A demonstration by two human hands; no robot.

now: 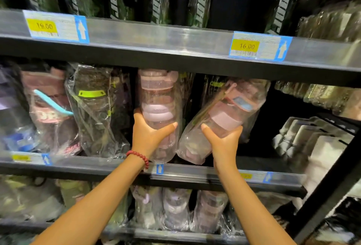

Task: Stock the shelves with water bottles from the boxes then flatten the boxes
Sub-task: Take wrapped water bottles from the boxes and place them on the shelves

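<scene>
We've got both hands up at the middle shelf (195, 172) rn. Left hand (148, 135) is wrapped round the upright pink bottle (158, 96), standing pretty much vertical at the shelf front. Right hand (222, 137) grips the tilted bottle (224, 116) — its long axis leans top-right, base down-left, nearly touching the upright one. Imo next move is tipping that right one straight w/ the right hand — there's a dark gap beside it.
</scene>
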